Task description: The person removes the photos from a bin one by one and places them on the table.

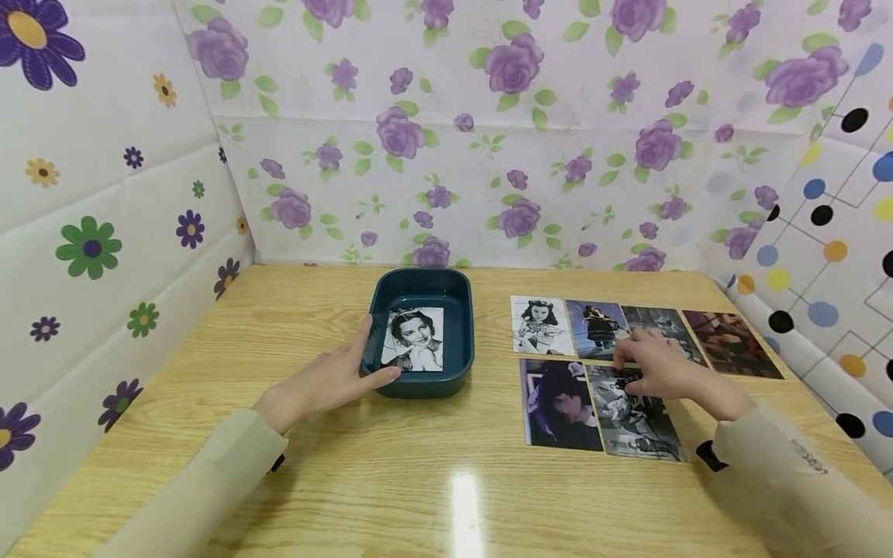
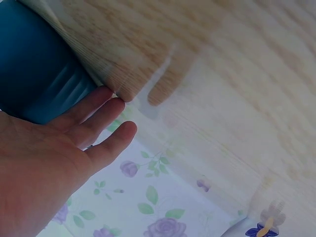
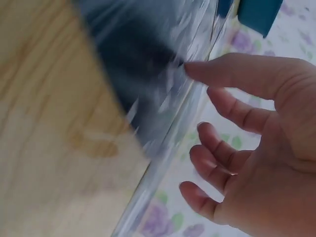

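Observation:
A dark teal rectangular tray (image 1: 457, 380) holds a black-and-white portrait photo (image 1: 418, 341). My left hand (image 1: 335, 376) rests against its left side, fingers extended along the outer wall and thumb over the front rim. On the right, my right hand (image 1: 659, 364) is over the photo cards, its fingers loosely bent. The thumb tip touches the upper part of a black-and-white group photo (image 1: 638, 422) in the front row. In the right wrist view, the thumb (image 3: 222, 71) and the other fingers are apart.
Left of the group photo lies a photo of a person in a dark hat (image 1: 561, 407). Several more photos, including a white-background portrait (image 1: 540, 325) and a reddish-brown one (image 1: 732, 341), form the row behind. Flowered cloth (image 1: 460, 178) hangs behind the wooden table (image 1: 391, 473).

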### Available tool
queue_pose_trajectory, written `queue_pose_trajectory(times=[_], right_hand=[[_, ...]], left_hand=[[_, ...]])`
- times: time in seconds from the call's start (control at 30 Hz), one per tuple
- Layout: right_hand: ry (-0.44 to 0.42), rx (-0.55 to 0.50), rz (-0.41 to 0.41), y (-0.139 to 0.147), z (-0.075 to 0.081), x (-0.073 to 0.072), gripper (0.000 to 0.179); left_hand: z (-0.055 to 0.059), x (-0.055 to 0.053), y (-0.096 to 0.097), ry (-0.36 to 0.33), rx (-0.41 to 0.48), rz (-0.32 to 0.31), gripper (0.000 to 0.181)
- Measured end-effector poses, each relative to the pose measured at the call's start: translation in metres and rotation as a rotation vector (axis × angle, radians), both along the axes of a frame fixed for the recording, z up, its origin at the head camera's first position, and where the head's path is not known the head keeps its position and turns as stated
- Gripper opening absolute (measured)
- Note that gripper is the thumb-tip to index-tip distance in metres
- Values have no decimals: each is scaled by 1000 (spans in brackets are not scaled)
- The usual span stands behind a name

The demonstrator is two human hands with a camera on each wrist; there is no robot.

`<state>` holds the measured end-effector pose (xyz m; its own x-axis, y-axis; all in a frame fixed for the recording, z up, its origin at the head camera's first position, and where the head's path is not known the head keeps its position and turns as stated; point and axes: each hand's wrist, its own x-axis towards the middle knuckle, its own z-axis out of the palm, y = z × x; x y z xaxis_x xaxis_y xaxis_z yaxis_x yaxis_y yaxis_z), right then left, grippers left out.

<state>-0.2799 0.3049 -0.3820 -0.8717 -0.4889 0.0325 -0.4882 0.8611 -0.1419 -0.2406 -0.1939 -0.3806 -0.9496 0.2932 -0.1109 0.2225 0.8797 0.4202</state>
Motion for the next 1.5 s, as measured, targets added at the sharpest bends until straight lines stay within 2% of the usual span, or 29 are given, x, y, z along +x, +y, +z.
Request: queue_pose_trajectory(times=[0.07,0.17,0.27,0.37,0.47,0.57,0.67,0.77,0.93,1.03,1.13,1.3,1.43,1.5], right_hand=[[24,-32,38,-9,3,-3,27],[14,-151,153,-31,15,-15,22],[-78,-302,257,-64,34,-29,18],[-196,-402,326,-105,51,-44,13],[-283,-452,407,-148,60,-65,11],[-324,-455,465,-191,60,-87,10],[-338,-436,496,-228,53,-108,10],[-336,-379,484,-257,44,-125,14],[-334,-162,396,-281,33,-140,28],[-357,-30,372,-287,27,-142,35],[-363,53,380,-291,25,-141,40],[-258,159,366,-296,24,-137,43],[-234,141,326,-299,25,-131,46],[-222,110,334,-302,25,-128,45]], left_hand=[[1,0,-1,-1,-1,1,108],[2,0,-2,3,-5,-1,108],[1,0,-4,6,-6,2,108],[0,1,-6,6,-3,7,109],[0,1,-6,5,4,11,109],[1,1,-6,-2,11,16,109],[2,0,-5,-7,12,11,109],[3,-2,-3,-13,12,7,109],[1,-4,1,-16,7,-9,108],[-1,-3,2,-14,14,-14,108],[-2,-2,2,-13,22,-7,107],[0,-3,0,7,21,2,107],[1,-2,-1,7,26,-6,108],[1,-2,-3,-1,27,-4,108]])
